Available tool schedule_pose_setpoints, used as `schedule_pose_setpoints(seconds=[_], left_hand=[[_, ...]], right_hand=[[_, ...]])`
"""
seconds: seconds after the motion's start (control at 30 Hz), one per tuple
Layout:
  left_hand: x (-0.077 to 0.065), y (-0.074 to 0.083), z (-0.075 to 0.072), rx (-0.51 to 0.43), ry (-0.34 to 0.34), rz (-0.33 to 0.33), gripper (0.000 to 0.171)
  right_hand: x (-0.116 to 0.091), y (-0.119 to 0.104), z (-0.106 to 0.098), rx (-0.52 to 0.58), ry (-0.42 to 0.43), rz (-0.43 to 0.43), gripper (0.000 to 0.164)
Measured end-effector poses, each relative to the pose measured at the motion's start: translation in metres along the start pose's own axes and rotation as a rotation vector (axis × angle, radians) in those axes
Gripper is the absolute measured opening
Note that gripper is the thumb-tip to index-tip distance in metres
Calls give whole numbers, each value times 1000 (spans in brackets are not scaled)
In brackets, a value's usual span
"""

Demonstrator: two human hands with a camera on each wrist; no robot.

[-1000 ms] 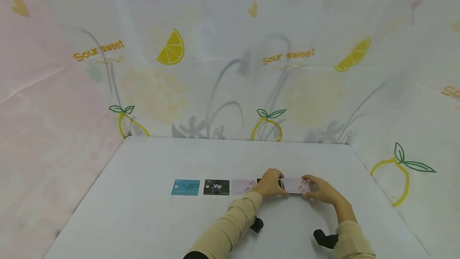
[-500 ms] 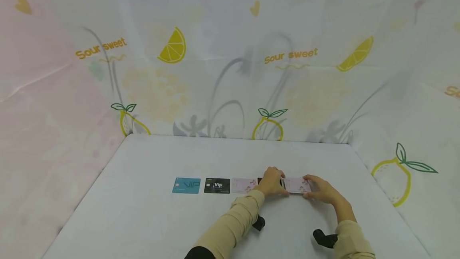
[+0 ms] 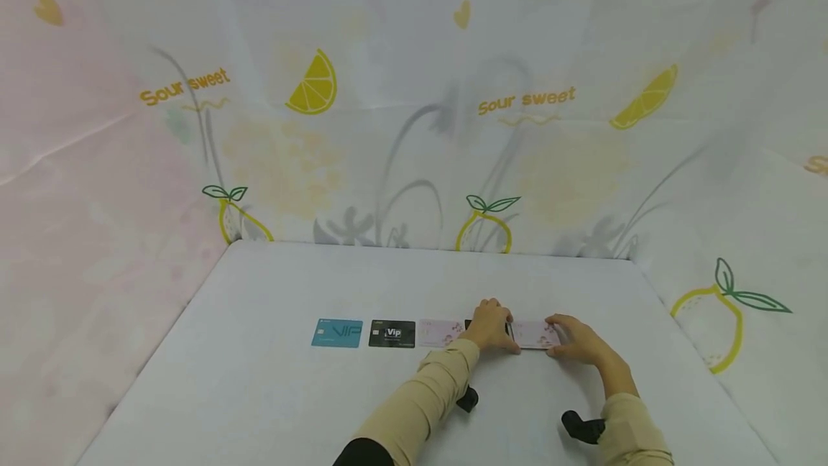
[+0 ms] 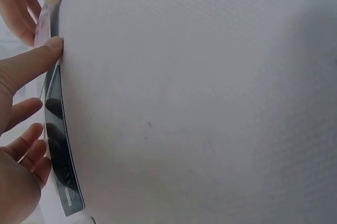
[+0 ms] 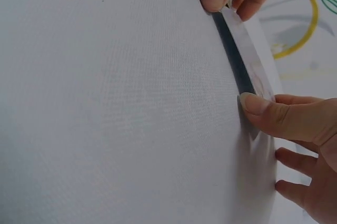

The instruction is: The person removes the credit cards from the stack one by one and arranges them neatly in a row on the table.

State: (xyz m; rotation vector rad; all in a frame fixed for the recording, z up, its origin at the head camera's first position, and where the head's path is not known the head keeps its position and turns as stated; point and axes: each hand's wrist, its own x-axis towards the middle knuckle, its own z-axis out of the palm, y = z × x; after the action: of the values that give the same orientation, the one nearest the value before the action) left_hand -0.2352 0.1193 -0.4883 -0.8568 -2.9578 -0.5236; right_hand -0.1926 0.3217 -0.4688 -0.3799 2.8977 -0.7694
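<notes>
In the head view, my left hand [image 3: 490, 326] and right hand [image 3: 578, 340] pinch a pink floral card [image 3: 534, 334] by its two ends, thumbs at the near edge and index fingers at the far edge. A dark band runs under the near edge of this pink card [image 5: 251, 60] in the right wrist view. Below my left palm lies a dark card [image 4: 60, 139], mostly covered from above. Further left in the same row come another pink floral card [image 3: 440, 333], a black Vip card [image 3: 392, 334] and a blue VIP card [image 3: 337, 333].
The cards lie on a white table [image 3: 259, 394]. Patterned lemon cloth [image 3: 388, 164] rises behind it and at both sides. Black camera mounts stick out from the left wrist [image 3: 468, 400] and the right wrist [image 3: 582, 428].
</notes>
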Motion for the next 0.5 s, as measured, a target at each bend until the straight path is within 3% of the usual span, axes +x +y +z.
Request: schedule_pose_setpoints(seconds=[0.5], left_hand=[[-1, -3, 0, 8, -38, 0, 50]], right_hand=[[4, 5, 3, -39, 21, -55, 54]])
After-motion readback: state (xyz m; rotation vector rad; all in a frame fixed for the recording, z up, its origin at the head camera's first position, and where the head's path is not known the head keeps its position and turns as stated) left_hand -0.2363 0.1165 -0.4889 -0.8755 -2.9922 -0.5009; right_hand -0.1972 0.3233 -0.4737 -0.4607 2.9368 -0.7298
